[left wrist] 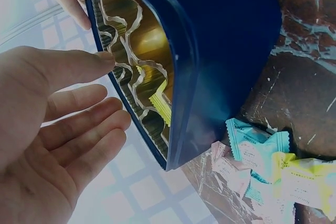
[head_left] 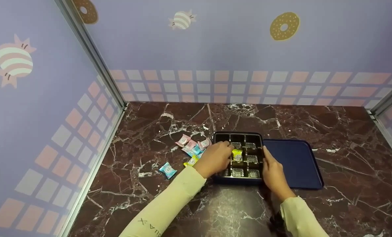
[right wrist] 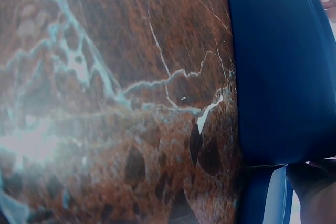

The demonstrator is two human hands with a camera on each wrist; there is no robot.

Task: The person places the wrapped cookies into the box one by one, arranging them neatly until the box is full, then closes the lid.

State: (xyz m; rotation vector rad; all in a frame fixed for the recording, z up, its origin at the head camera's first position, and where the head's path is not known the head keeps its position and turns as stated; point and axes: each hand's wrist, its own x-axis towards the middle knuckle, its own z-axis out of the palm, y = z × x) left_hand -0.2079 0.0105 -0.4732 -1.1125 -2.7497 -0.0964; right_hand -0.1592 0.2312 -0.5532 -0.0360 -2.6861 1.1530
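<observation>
A dark blue box [head_left: 238, 181] with a black divided insert stands on the marble surface. A yellow wrapped candy [head_left: 237, 155] lies in its middle compartment. My left hand [head_left: 215, 158] reaches over the left column of compartments. In the left wrist view its fingers [left wrist: 100, 121] are loosely extended beside the rim, with nothing seen between thumb and fingers. My right hand [head_left: 274, 172] holds the box's right side at the rim; part of its grip is hidden. In the right wrist view the box wall [right wrist: 286, 66] hides most of that hand.
Left of the box lie several pink, blue and yellow wrapped candies, with one blue candy [head_left: 168, 170] a little apart. The dark blue lid [head_left: 298, 164] lies flat against the box's right side. Patterned walls [head_left: 215, 49] bound the back and sides.
</observation>
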